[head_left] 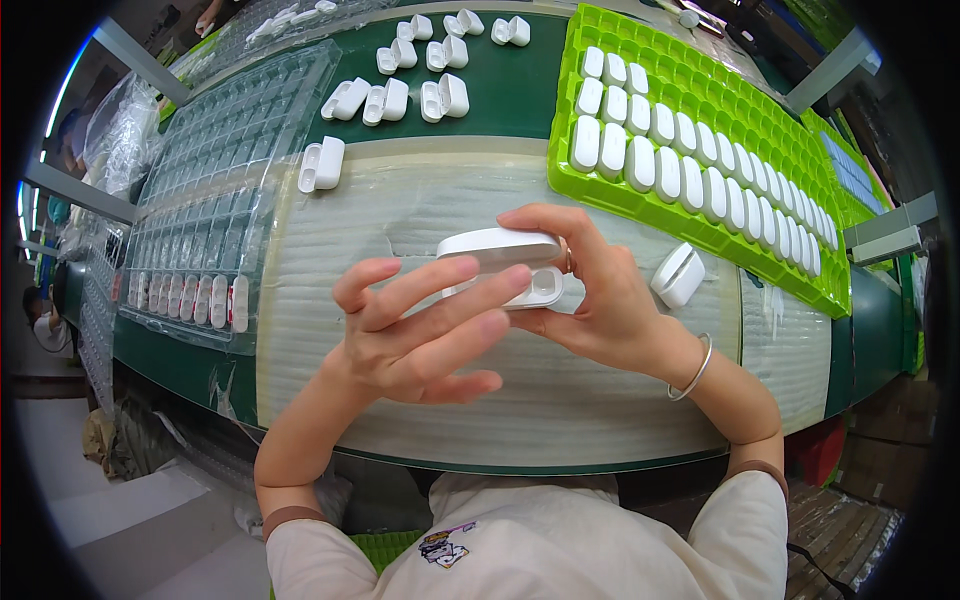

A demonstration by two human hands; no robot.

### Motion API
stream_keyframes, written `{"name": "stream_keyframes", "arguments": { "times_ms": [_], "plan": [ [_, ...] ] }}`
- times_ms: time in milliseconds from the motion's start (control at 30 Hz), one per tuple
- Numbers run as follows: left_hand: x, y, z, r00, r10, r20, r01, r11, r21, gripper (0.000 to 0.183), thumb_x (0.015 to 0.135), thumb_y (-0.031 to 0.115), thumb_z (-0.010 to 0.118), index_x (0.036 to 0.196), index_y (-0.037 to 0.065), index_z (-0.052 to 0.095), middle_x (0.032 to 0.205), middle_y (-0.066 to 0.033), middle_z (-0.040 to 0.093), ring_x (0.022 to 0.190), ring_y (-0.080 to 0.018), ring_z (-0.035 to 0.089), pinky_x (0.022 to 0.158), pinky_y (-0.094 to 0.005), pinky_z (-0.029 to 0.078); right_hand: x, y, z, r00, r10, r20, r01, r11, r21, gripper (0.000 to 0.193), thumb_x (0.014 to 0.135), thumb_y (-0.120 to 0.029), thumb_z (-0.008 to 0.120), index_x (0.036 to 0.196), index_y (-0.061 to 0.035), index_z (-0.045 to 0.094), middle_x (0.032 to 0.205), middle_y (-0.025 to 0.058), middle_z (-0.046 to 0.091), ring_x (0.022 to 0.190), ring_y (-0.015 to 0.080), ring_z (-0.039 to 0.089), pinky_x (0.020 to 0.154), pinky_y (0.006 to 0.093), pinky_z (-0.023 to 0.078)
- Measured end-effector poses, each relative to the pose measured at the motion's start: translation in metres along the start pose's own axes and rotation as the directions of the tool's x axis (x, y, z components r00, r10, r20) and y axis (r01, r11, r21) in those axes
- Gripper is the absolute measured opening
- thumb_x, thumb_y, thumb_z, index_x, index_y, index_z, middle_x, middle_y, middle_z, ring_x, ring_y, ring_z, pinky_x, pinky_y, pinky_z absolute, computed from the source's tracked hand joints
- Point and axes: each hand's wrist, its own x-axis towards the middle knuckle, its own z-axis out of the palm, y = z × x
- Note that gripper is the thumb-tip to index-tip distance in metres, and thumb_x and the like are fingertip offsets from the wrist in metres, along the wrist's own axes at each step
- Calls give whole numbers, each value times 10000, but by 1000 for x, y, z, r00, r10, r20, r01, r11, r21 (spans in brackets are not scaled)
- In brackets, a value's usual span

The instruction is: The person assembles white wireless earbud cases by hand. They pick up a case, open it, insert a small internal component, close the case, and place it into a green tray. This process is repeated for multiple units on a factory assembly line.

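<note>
Above the middle of the padded mat, my right hand grips a white earbud charging case between thumb and fingers at its right end. The case's lid is raised, and a round hollow shows inside. My left hand is spread in front of the case, fingers stretched out and overlapping its left part. Whether those fingertips touch it I cannot tell. To the right of my right hand, another white charging case lies on the mat. One more case, lid raised, stands at the mat's upper left.
Several lid-up cases stand on the green table at the back. A lime-green tray at the right holds rows of white cases. At the left, a clear plastic tray has a row of white and red pieces along its near edge.
</note>
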Motion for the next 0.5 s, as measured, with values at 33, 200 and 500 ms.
{"name": "stream_keyframes", "arguments": {
  "times_ms": [33,200,500],
  "plan": [
    [1,1,1,998,9,61,-10,1000,14,308,865,449,492,1041,196,475,1118,36,622,1053,-130,505,1008,-387,189,0,-1,0,1000,2,18,-2,1000,-11,613,676,-99,744,1188,-91,408,1073,102,580,831,292,638,656,362,509],
    [4,-4,-5,996,45,74,-51,995,91,530,848,543,468,1156,120,384,912,-32,655,1015,-185,522,1013,-443,185,-2,0,-2,994,76,81,-77,997,13,631,690,-108,740,1215,-82,391,1050,137,597,846,293,642,665,347,505],
    [6,-15,3,781,-540,313,623,699,-350,673,684,508,669,1160,64,499,1050,-72,603,1023,-221,546,1016,-462,189,4,-4,-9,887,399,233,-461,793,398,712,737,-139,732,1311,-44,320,1216,71,459,1060,139,523,892,281,438]
  ]
}}
